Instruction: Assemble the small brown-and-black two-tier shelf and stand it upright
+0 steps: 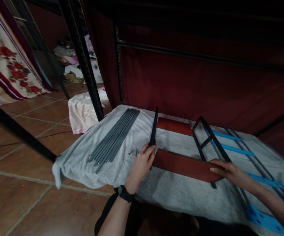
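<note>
Currently, black bar (154, 126) pinched by fingers of left hand (145, 158); near red board (181, 165) pinched at right end by fingers of right hand (223, 169). Board held between bar and black frame (206, 142), over grey cloth (169, 191). Grey rods (116, 137) laid at left, blue pieces (233, 149) at right.

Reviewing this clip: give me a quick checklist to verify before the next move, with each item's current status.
1. Left hand on the black bar: ok, gripping its near part.
2. Right hand on the front board: ok, at its right end.
3. Front board joined to the black bar: cannot tell, hidden by the left hand.
4. Rear board fastened: cannot tell.
5. Small metal pieces gathered up: not ok, loose on the grey cloth.
6. Grey rods clear of both hands: ok.
</note>
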The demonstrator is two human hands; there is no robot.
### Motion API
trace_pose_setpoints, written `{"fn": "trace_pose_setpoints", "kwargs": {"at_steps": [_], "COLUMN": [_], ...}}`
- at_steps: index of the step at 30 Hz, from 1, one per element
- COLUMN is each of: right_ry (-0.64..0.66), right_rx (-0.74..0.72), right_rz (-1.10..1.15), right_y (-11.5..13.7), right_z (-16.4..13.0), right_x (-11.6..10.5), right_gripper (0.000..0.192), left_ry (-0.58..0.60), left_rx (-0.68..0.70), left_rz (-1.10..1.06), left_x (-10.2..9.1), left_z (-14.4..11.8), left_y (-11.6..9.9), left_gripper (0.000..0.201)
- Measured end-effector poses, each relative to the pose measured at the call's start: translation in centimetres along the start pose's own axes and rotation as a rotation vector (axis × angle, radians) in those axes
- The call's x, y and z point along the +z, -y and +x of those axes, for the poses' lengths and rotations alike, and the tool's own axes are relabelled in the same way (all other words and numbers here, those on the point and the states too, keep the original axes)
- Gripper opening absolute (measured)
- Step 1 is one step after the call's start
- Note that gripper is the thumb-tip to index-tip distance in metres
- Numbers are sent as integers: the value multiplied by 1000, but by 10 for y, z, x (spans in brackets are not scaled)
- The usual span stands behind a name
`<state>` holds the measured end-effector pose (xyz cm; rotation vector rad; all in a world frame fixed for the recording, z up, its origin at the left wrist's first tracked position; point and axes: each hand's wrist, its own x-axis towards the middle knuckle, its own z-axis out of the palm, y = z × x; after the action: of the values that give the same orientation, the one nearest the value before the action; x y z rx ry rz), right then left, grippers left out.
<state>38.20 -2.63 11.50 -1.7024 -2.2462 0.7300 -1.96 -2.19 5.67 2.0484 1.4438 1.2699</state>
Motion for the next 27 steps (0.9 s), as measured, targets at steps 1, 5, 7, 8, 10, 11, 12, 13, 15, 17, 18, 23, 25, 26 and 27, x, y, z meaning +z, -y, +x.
{"fn": "trace_pose_setpoints", "kwargs": {"at_steps": [1,5,7,8,10,11,12,13,15,17,18,23,25,26,27], "right_ry": [0,4,1,-2,-1,6,15,25,40,41,41,69,69,68,68], "right_rx": [2,0,3,4,4,2,-2,-6,-15,-22,-21,4,3,1,-1], "right_rz": [-3,5,5,5,10,14,20,25,33,38,42,80,81,79,77], "right_y": [-1,-2,-1,0,3,4,6,7,8,7,5,-6,-9,-9,-10], "right_z": [0,0,-1,-2,-3,-4,-5,-5,-6,-5,-5,-1,0,0,0], "right_x": [0,0,0,-1,-1,-1,-1,-1,-2,-1,-1,0,0,0,0], "right_gripper": [55,56,55,55,52,50,48,45,42,41,41,45,46,46,45], "left_ry": [1,-4,-2,-1,0,2,2,1,4,17,22,53,65,69,71], "left_rx": [5,13,23,27,31,29,25,21,13,10,9,-4,-17,-24,-28], "left_rz": [-7,-13,-12,-11,-8,-6,0,8,31,55,66,123,159,178,194], "left_x": [0,1,2,3,4,4,4,4,3,2,1,-3,-5,-5,-6], "left_z": [0,0,0,0,0,0,0,1,1,2,2,0,-1,-1,-1], "left_y": [-1,-6,-6,-6,-4,-4,-4,-5,-7,-9,-10,-10,-10,-10,-11], "left_gripper": [38,37,37,37,38,39,39,39,38,36,36,36,37,37,38]}}
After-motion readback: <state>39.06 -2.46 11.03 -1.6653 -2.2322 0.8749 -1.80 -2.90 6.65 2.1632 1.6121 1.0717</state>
